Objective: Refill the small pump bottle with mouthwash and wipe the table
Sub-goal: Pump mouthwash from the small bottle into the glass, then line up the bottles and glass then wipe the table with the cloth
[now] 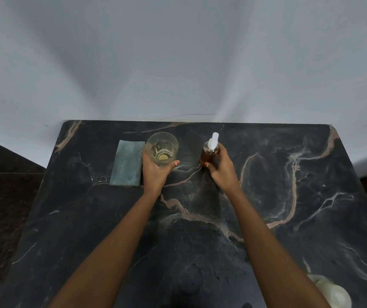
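Two bare hands reach across a dark marble table, one around a small pump bottle, one around a glass.

The right hand [220, 165] wraps fingers and thumb around the small pump bottle [207, 157], thumb on the near side, forearm stretched straight forward. The bottle stands upright near the table's [289, 218] far edge, long axis vertical, white pump head uppermost, amber liquid inside. The left hand [156, 170] clasps the lower wall of a clear glass [162, 144], upright left of the bottle and apart from it, with a little pale liquid at its bottom. A folded blue-grey cloth [127, 164] lies flat just left of the glass.
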A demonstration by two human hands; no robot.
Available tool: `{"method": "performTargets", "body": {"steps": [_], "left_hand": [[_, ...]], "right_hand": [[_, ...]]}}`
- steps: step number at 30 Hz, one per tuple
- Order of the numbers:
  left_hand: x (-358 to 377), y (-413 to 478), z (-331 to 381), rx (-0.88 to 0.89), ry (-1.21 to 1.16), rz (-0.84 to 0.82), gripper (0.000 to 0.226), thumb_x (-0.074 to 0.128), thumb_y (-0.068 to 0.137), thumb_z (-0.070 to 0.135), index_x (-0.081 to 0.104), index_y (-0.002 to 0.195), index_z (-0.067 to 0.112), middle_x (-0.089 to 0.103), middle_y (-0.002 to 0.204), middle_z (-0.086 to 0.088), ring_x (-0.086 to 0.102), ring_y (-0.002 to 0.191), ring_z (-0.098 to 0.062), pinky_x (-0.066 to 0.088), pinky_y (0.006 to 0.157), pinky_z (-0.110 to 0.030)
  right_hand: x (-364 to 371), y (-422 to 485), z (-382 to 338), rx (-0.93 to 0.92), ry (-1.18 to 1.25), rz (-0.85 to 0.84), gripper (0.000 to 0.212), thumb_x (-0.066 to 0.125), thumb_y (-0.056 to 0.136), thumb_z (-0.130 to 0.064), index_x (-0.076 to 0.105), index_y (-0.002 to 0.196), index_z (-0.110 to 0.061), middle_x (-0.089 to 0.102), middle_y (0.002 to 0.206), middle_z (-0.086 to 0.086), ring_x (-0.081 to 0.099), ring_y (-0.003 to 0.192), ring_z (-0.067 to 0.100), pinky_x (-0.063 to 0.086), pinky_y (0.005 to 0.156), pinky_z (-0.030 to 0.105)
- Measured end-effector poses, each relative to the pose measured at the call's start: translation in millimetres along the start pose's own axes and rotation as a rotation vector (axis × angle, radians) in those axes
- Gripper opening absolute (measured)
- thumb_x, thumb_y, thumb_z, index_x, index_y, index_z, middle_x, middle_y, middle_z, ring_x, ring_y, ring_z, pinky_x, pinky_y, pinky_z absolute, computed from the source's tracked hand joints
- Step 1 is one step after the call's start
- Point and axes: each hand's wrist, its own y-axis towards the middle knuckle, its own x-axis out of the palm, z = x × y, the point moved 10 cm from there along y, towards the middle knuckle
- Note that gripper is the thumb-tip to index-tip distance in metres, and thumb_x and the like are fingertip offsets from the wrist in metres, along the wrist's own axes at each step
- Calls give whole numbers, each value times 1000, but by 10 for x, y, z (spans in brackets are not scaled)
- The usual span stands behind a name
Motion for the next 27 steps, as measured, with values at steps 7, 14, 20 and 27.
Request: {"method": "performTargets", "body": {"steps": [7,14,20,27], "left_hand": [[-138,-312,33,37,-75,-29,93,80,64,9,25,140,11,35,145,-9,33,134,-17,29,112,-32],[-178,-945,-16,50,-51,-85,79,76,69,5,34,136,13,40,140,-1,36,129,-12,27,105,-21],[-24,-1587,-23,109,-54,-266,70,77,70,10,42,123,39,45,132,9,44,121,-2,36,95,-10],[257,-2305,-88,128,8,-439,69,76,71,18,41,116,57,44,129,25,39,123,10,28,95,-1]], "right_hand": [[-138,-345,115,40,8,144,63,56,85,0,27,138,-18,37,144,5,32,133,22,28,109,41],[-135,-922,125,-27,-5,177,45,53,86,1,43,127,-13,50,130,6,46,122,19,37,105,34],[-121,-1503,231,-83,-41,144,32,55,88,-10,50,120,-13,54,123,7,49,116,19,41,100,35],[-260,-2308,511,-141,-123,91,29,54,90,-17,52,119,-13,57,120,5,49,113,17,36,95,24]]}}
